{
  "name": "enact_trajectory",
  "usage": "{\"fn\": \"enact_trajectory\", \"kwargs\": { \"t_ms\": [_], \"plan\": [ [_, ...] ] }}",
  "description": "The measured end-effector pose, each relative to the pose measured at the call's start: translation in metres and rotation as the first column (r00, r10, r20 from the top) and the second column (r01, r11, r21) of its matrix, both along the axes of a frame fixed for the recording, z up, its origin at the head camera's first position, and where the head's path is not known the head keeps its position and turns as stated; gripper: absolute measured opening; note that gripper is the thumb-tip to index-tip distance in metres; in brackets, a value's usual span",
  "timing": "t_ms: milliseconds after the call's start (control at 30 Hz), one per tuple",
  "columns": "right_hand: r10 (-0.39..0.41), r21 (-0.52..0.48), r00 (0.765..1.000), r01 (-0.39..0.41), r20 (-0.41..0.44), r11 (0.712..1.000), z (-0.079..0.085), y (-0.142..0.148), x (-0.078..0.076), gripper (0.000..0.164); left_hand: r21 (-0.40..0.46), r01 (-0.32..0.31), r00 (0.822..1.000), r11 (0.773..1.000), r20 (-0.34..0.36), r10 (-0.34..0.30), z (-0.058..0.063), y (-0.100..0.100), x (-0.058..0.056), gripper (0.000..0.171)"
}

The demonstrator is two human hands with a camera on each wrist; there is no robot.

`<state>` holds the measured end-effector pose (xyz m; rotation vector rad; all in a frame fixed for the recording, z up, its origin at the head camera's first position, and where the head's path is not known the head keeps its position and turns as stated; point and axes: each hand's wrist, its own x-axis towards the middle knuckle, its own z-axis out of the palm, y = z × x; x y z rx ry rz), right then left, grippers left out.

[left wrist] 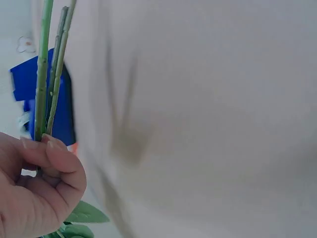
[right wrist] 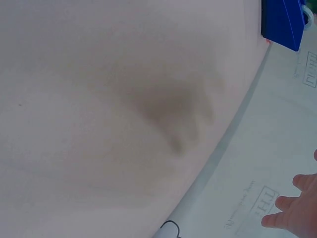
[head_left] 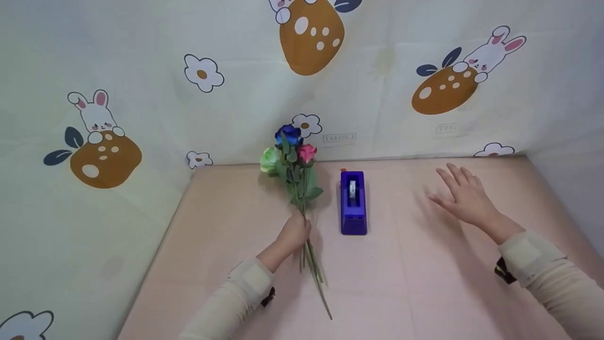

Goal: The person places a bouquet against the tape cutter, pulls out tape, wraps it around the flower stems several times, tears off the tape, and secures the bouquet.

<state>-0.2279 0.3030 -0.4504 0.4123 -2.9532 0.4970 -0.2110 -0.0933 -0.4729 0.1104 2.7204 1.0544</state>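
My left hand (head_left: 293,232) grips several green stems (head_left: 311,257) of a small bunch of artificial roses. In the head view the bunch has a blue rose (head_left: 288,135), a pink rose (head_left: 307,153) and a pale green rose (head_left: 270,160), with green leaves below them. Thumb and fingers of the left hand (left wrist: 42,186) curl round the stems (left wrist: 42,94) in the left wrist view. My right hand (head_left: 467,198) hovers above the table at the right, fingers spread, holding nothing. Only some fingertips of it show in the right wrist view.
A blue tape dispenser (head_left: 354,222) with a roll of tape (head_left: 352,190) stands on the pinkish table (head_left: 387,283), just right of the bunch. Behind and at the sides hangs a pale curtain (head_left: 245,104) printed with rabbits and flowers.
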Motion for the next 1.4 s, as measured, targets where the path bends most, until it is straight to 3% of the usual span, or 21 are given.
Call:
{"fn": "enact_trajectory", "kwargs": {
  "t_ms": [267, 367, 467, 600, 700, 800, 933, 1067, 1133, 1200, 1300, 1333, 1400],
  "plan": [
    [-0.013, 0.007, 1.000, 0.013, -0.014, 1.000, 0.001, 0.013, 0.006, 0.073, 0.008, 0.102, 0.989, 0.995, -0.109, -0.100, 0.039, -0.024, -0.001, 0.021],
    [-0.021, -0.001, 1.000, 0.021, -0.016, 1.000, 0.002, 0.018, 0.007, 0.072, -0.060, 0.116, 0.979, 0.991, -0.162, -0.124, 0.053, -0.029, 0.001, 0.015],
    [-0.037, 0.005, 0.999, 0.037, -0.019, 0.999, 0.001, 0.025, 0.007, 0.072, -0.190, 0.107, 0.944, 0.976, -0.289, -0.160, 0.063, -0.031, 0.004, 0.013],
    [-0.055, 0.009, 0.998, 0.055, -0.031, 0.998, -0.001, 0.034, 0.007, 0.072, -0.367, 0.056, 0.850, 0.929, -0.471, -0.237, 0.075, -0.030, 0.008, 0.014],
    [-0.069, 0.007, 0.997, 0.069, -0.024, 0.998, 0.000, 0.039, 0.008, 0.073, -0.440, 0.032, 0.781, 0.898, -0.549, -0.297, 0.084, -0.027, 0.010, 0.015],
    [-0.084, 0.008, 0.996, 0.084, -0.014, 0.996, 0.002, 0.044, 0.010, 0.073, -0.467, 0.026, 0.720, 0.884, -0.604, -0.341, 0.091, -0.022, 0.014, 0.014],
    [-0.095, -0.001, 0.995, 0.095, -0.013, 0.996, 0.003, 0.048, 0.011, 0.073, -0.451, 0.046, 0.664, 0.891, -0.653, -0.364, 0.099, -0.008, 0.021, 0.016],
    [-0.096, -0.009, 0.995, 0.096, -0.021, 0.995, 0.004, 0.050, 0.012, 0.073, -0.417, 0.102, 0.654, 0.903, -0.655, -0.377, 0.104, 0.007, 0.029, 0.021],
    [-0.098, -0.011, 0.995, 0.098, -0.024, 0.995, 0.005, 0.052, 0.013, 0.073, -0.433, 0.112, 0.626, 0.894, -0.668, -0.402, 0.104, 0.012, 0.031, 0.022],
    [-0.100, -0.018, 0.995, 0.099, -0.022, 0.995, 0.006, 0.054, 0.013, 0.073, -0.462, 0.118, 0.567, 0.879, -0.696, -0.442, 0.104, 0.015, 0.032, 0.022],
    [-0.099, -0.030, 0.995, 0.098, -0.021, 0.995, 0.007, 0.058, 0.014, 0.072, -0.526, 0.103, 0.433, 0.844, -0.740, -0.514, 0.102, 0.018, 0.032, 0.020],
    [-0.096, -0.034, 0.995, 0.095, -0.028, 0.995, 0.008, 0.060, 0.014, 0.071, -0.551, 0.100, 0.400, 0.828, -0.740, -0.541, 0.102, 0.019, 0.032, 0.020],
    [-0.094, -0.034, 0.995, 0.093, -0.040, 0.995, 0.008, 0.064, 0.016, 0.069, -0.615, 0.095, 0.355, 0.783, -0.714, -0.603, 0.101, 0.021, 0.032, 0.018]
  ]
}}
